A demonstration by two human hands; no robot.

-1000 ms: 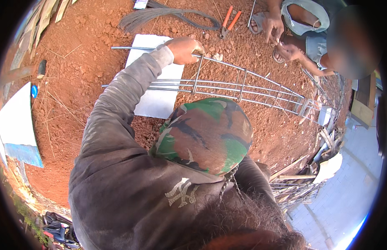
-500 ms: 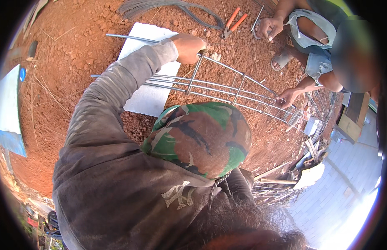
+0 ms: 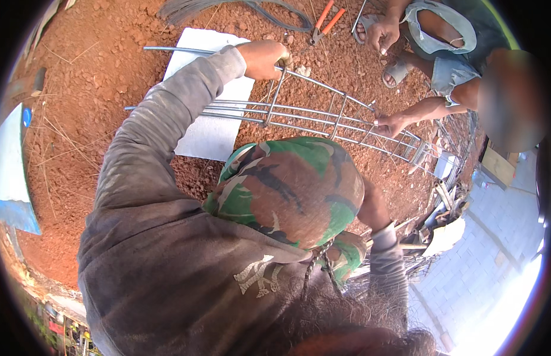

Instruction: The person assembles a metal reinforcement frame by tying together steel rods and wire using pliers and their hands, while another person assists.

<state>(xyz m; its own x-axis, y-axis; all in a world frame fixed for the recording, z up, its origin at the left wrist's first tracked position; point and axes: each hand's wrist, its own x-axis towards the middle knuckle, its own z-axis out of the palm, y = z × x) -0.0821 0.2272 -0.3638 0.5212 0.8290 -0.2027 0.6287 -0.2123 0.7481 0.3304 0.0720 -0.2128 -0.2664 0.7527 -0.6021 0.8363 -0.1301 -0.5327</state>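
Note:
My left hand (image 3: 262, 59) is stretched forward and shut around the top bar of a rebar cage (image 3: 323, 118), a long frame of steel rods and square ties lying on red earth. A small pale piece sticks out beside my fingers; I cannot tell what it is. My grey sleeve runs back from that hand. My camouflage cap (image 3: 287, 190) fills the middle and hides my right hand; only the right wrist and cuff (image 3: 382, 249) show beside it. A co-worker crouches at the upper right, one hand (image 3: 391, 124) on the cage's far end, the other hand (image 3: 382, 32) by their sandal.
A white board (image 3: 210, 136) lies under the cage's near end. Orange-handled pliers (image 3: 323, 21) and a coil of wire (image 3: 228, 7) lie at the top. A blue-and-white panel (image 3: 8, 160) sits at the left, with scrap metal (image 3: 441, 202) and grey paving (image 3: 495, 249) at the right.
The co-worker's hand has come down from near their feet onto the cage's far end. My left hand has kept its grip on the top bar while my head shifted.

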